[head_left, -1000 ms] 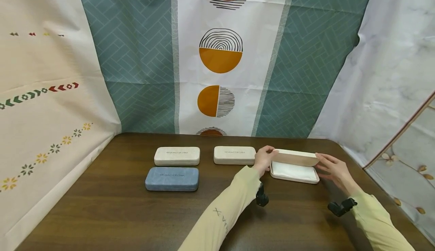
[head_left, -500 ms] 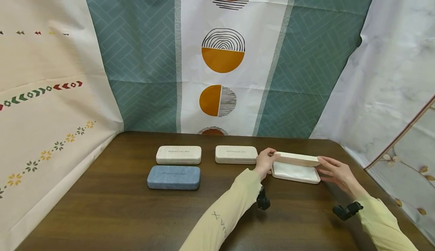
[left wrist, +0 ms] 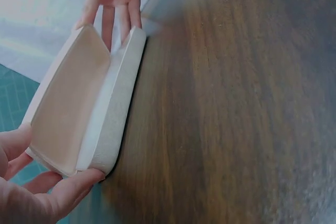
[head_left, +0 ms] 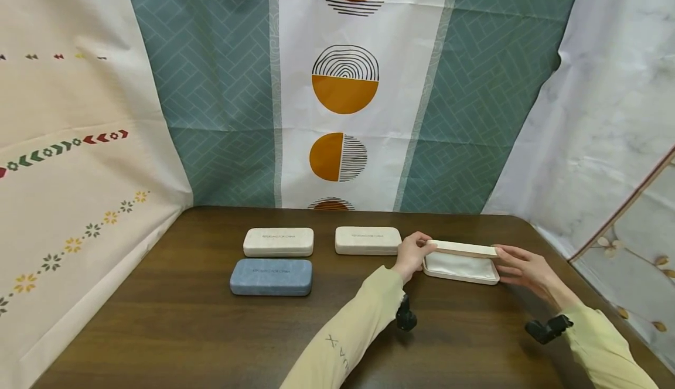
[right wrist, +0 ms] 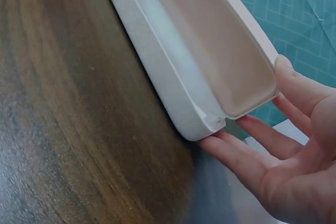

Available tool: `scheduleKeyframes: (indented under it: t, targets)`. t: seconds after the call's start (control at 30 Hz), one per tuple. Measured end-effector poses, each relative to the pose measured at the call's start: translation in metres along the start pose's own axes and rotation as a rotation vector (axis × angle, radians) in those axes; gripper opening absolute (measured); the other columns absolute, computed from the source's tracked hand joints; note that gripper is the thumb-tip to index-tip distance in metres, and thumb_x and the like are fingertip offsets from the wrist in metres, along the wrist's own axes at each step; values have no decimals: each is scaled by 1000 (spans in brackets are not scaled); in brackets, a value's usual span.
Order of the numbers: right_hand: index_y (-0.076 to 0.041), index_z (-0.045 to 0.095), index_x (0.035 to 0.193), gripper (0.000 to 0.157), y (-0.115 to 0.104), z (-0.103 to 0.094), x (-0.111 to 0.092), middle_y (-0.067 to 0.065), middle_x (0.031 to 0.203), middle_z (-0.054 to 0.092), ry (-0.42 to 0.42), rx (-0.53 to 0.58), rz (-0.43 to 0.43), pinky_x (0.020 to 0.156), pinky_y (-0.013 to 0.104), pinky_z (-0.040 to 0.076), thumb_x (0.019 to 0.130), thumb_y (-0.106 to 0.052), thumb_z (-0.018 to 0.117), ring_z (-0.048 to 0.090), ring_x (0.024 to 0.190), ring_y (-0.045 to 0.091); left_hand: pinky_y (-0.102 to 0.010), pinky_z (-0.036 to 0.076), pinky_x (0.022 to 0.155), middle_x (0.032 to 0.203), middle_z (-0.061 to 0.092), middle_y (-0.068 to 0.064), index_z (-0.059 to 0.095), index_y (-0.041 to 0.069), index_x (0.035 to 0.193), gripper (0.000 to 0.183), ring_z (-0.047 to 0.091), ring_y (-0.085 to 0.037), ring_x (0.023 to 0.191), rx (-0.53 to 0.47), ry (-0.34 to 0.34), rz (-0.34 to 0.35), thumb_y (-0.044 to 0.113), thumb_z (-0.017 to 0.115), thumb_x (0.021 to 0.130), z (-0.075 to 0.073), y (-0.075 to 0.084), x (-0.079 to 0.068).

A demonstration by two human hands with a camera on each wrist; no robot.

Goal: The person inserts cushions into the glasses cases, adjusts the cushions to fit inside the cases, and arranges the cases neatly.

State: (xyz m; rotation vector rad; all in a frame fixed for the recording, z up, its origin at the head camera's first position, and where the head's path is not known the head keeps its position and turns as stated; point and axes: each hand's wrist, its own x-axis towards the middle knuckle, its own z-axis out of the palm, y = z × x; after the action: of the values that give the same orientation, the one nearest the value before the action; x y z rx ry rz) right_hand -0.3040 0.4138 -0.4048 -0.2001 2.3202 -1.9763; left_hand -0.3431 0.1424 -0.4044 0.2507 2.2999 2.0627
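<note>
An off-white glasses case (head_left: 460, 278) lies at the right of the table, its hinged lid (head_left: 465, 249) tilted partway up. Inside, the lid is lined in pale pink (right wrist: 220, 51), and a white cloth-like layer (head_left: 464, 265) covers the bottom half. At the left end my left hand (head_left: 413, 254) has its thumb on the lid's edge and other fingers at the lower half. The opposite end is held by my right hand (head_left: 529, 272), its thumb (right wrist: 294, 77) on the lid's rim and its fingers reaching along the end of the bottom half.
Left of my left hand sits a shut cream glasses case (head_left: 367, 241). Farther left are another cream case (head_left: 278, 242) and, in front of it, a blue case (head_left: 271, 277). Patterned cloths (head_left: 227, 160) hang behind the brown wooden table (head_left: 184, 330) and along its sides.
The lid has swung down toward the bottom half, showing less of its pink lining in the head view. Both hands stay at the case's ends; the other cases stay in place.
</note>
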Motion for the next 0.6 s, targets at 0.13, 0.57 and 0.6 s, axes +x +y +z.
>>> scheduleKeyframes:
  t: [0.13, 0.57, 0.6]
  targets:
    - [-17, 58, 116, 23, 1, 1, 0, -9, 104, 54, 16, 0, -9, 75, 44, 47, 95, -16, 50, 57, 95, 21, -39, 51, 54, 79, 53, 5, 64, 7, 92, 10, 50, -10, 68, -41, -9, -14, 12, 67, 83, 0, -2, 0]
    - [-7, 58, 108, 17, 3, 1, 4, -4, 101, 56, -10, -19, -50, 72, 42, 49, 94, -11, 50, 58, 92, 20, -41, 51, 59, 80, 53, 3, 65, 6, 90, 10, 51, -10, 71, -102, -39, -7, 9, 69, 81, -1, -10, 4]
    - [-6, 59, 108, 17, 4, 1, 3, -5, 101, 57, -14, -19, -54, 72, 42, 49, 94, -10, 50, 59, 92, 19, -41, 51, 59, 80, 53, 3, 65, 6, 90, 10, 51, -10, 70, -107, -40, -9, 8, 69, 80, -1, -11, 4]
